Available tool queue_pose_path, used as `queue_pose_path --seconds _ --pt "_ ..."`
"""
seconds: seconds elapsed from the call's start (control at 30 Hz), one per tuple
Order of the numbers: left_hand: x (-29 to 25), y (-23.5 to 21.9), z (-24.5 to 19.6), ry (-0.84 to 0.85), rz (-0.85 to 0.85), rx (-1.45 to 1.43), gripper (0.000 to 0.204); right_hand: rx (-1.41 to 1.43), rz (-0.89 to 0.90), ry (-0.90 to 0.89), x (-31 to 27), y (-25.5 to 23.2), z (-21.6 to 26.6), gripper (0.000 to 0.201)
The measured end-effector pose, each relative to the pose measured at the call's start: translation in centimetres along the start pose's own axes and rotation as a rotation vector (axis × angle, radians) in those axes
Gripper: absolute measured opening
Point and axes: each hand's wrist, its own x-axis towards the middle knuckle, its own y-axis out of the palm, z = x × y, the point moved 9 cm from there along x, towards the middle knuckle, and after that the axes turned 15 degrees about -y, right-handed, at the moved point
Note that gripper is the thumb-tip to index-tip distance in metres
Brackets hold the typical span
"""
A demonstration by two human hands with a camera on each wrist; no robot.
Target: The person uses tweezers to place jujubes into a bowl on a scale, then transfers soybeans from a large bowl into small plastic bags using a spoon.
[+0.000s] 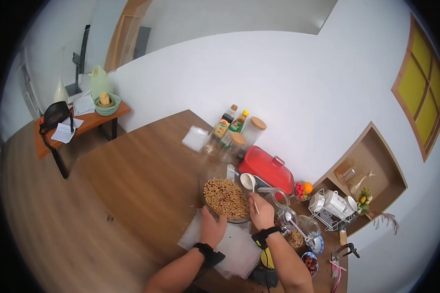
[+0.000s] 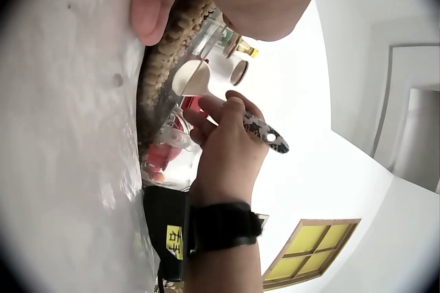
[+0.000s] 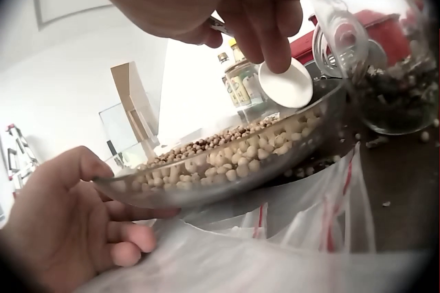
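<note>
A round glass bowl (image 3: 206, 195) full of tan soybeans (image 1: 225, 198) is tilted over the wooden table in the right wrist view. My left hand (image 1: 213, 228) holds its near rim, thumb on top and fingers beneath. In my right hand (image 1: 262, 213) is a white ladle (image 1: 247, 181), gripped by its dark-patterned handle (image 2: 261, 128). The ladle's scoop is at the bowl's right edge, facing the camera in the right wrist view. Clear plastic zip bags (image 1: 234, 249) with red seal lines lie under and in front of the bowl.
Behind the bowl stand sauce bottles (image 1: 223, 125), lidded glass jars (image 1: 253, 131) and a red lidded cooker (image 1: 268, 168). To the right are open glass jars (image 3: 388, 94), a bowl of red dried fruit (image 1: 310, 263) and a rack of white cups (image 1: 334, 207). Loose beans lie scattered nearby.
</note>
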Motion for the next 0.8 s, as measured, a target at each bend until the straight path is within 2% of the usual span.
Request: queue_pose_path --seconds 0.23,0.4,0.47,0.5,0.63,0.77,0.8 --pt "-0.1 0.1 0.0 0.016 -0.009 0.016 0.061 0.119 0.007 -0.148 2.1 1.9 3.4 0.022" --pt "0.3 0.3 0.9 0.008 -0.004 0.037 0.068 0.179 0.129 -0.274 1.4 0.1 6.8 0.022" --pt "0.6 0.4 1.5 0.006 -0.015 0.05 0.069 0.229 0.168 -0.221 1.2 -1.9 7.1 0.022" --pt "0.5 0.4 1.5 0.003 -0.024 0.057 0.07 0.255 0.188 -0.194 1.0 -2.5 6.9 0.022" --pt "0.4 0.5 1.5 -0.004 -0.034 0.077 0.071 0.262 0.063 -0.002 1.0 -4.5 3.6 0.019" --pt "0.2 0.3 0.6 0.036 -0.018 0.069 0.069 0.025 0.008 -0.097 1.0 -2.8 1.6 0.022" --pt "0.2 0.2 0.4 0.047 -0.021 0.064 0.069 -0.015 0.062 -0.083 0.8 -2.0 1.3 0.024"
